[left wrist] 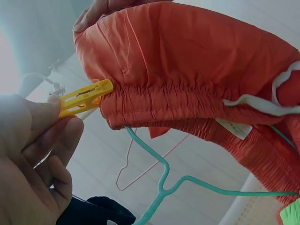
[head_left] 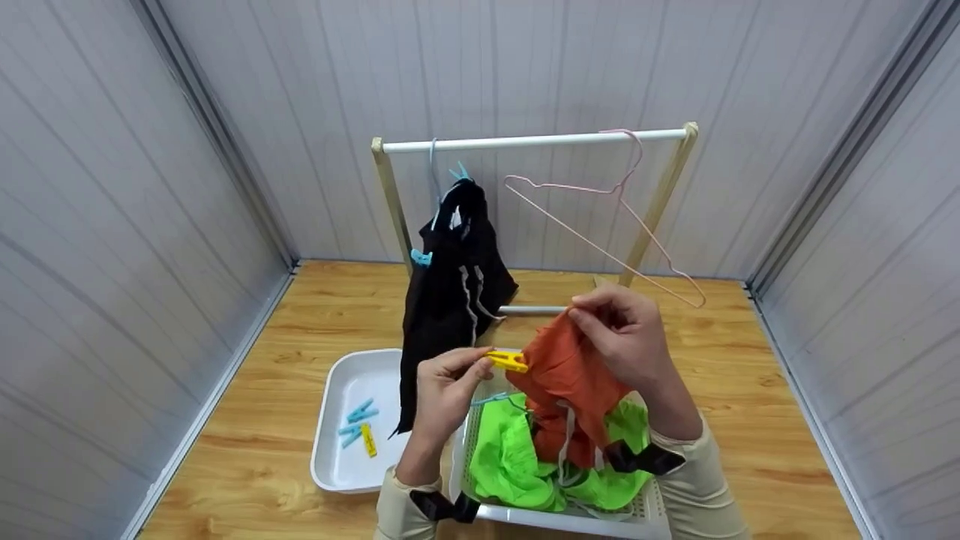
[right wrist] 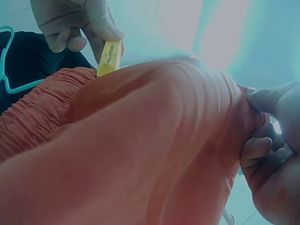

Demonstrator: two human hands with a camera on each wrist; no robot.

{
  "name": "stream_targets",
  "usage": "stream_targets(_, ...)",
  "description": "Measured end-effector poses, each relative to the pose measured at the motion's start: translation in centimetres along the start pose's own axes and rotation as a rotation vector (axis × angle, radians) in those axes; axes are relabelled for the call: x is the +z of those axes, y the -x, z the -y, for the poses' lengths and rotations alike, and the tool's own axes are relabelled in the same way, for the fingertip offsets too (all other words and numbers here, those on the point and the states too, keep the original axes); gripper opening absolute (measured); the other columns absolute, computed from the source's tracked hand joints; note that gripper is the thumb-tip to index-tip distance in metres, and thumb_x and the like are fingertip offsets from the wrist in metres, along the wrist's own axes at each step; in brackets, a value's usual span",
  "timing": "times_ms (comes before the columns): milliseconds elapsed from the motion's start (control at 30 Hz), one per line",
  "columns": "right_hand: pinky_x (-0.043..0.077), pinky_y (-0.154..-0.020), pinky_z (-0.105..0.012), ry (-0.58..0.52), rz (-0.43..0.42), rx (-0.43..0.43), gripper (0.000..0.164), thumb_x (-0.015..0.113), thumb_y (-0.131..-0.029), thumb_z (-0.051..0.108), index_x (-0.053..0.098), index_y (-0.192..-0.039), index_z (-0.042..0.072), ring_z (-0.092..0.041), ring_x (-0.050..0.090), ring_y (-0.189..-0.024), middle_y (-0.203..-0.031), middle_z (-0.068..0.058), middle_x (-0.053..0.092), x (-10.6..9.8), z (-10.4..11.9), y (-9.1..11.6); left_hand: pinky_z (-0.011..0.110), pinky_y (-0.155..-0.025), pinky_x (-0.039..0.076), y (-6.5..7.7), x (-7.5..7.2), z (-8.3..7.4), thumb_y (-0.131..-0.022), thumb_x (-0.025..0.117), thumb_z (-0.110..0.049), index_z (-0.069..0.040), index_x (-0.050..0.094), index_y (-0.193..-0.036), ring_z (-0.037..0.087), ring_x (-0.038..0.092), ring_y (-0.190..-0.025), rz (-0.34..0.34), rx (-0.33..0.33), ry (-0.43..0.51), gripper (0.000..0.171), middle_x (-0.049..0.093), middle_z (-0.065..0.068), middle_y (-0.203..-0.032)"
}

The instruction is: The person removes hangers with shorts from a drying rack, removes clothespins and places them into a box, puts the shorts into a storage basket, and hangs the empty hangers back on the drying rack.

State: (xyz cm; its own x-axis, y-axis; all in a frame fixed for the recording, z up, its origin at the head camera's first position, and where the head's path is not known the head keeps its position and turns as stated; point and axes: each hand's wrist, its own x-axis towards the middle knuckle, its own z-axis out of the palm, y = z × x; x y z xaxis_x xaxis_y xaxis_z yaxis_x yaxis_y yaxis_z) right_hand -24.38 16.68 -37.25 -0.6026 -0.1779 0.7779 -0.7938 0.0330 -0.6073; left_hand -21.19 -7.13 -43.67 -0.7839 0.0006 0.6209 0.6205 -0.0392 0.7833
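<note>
At the left, a white tray (head_left: 345,471) holds clothespins (head_left: 364,412). Beside it hangs a black garment (head_left: 450,300), its hanger mostly hidden. The left hand (head_left: 448,394) angles inward, fingers pinching a yellow clothespin (head_left: 508,361) at the waistband of an orange garment (head_left: 574,367) above the basket (head_left: 559,516); its pale label (left wrist: 236,129) is unreadable, the teal hanger (left wrist: 234,192) partly covered. The right hand (head_left: 628,334), reaching from the right, pinches the cloth.

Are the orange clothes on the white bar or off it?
Off: the right hand pinches the orange clothes over the basket, away from the bar.
</note>
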Motion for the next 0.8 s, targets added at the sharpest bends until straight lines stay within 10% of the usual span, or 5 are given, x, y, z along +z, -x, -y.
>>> stream_targets(433, 0.048, -0.058, -0.022, 0.010, -0.001, 0.029, 0.010, 0.069, -0.083, -0.012, 0.070, -0.092, -0.007, -0.017, 0.058, -0.066, -0.083, -0.018, 0.067, 0.1, 0.4, -0.3, 0.027, -0.060, 0.055, 0.6, -1.6, 1.7, -0.083, 0.068, 0.013, 0.012, 0.072, -0.093, 0.028, 0.066, -0.065, -0.100, 0.053, -0.014, 0.011, 0.071, 0.017, -0.086)
stream_targets(800, 0.046, -0.055, -0.020, -0.022, -0.020, 0.003, 0.013, 0.069, -0.081, -0.015, 0.069, -0.092, -0.007, -0.013, 0.057, -0.063, -0.080, -0.019, 0.065, -0.2, 0.2, 0.0, 0.023, -0.059, 0.054, 0.5, -5.8, 1.5, -0.079, 0.068, 0.019, 0.014, 0.071, -0.092, 0.016, 0.066, -0.063, -0.148, 0.137, -0.110, 0.015, 0.069, 0.023, -0.085)
